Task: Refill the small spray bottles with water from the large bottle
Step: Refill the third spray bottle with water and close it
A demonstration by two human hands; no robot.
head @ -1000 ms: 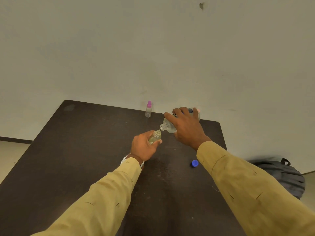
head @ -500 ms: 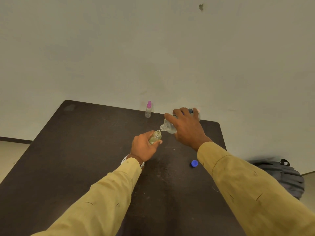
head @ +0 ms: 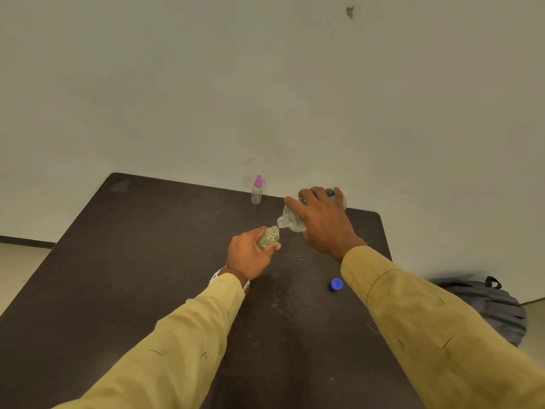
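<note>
Your right hand (head: 324, 222) covers most of the large bottle (head: 291, 222); only its neck, its shoulder and a scrap of label show, and the print is too small to read. Your left hand (head: 250, 256) hides the small bottle (head: 269, 239) below its shoulder. There may be a stream between the two mouths, but it is too fine to tell. The backpack (head: 489, 308) is blurred, and the table (head: 118, 276) runs off the bottom edge.

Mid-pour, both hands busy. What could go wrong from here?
1. The large bottle, tipped by the right hand, feeds the narrow mouth of the small bottle. A slight wobble would likely send water onto the left hand or the table.
2. The blue cap lies loose close to the right sleeve. Drawing that arm back might sweep it off the table.
</note>
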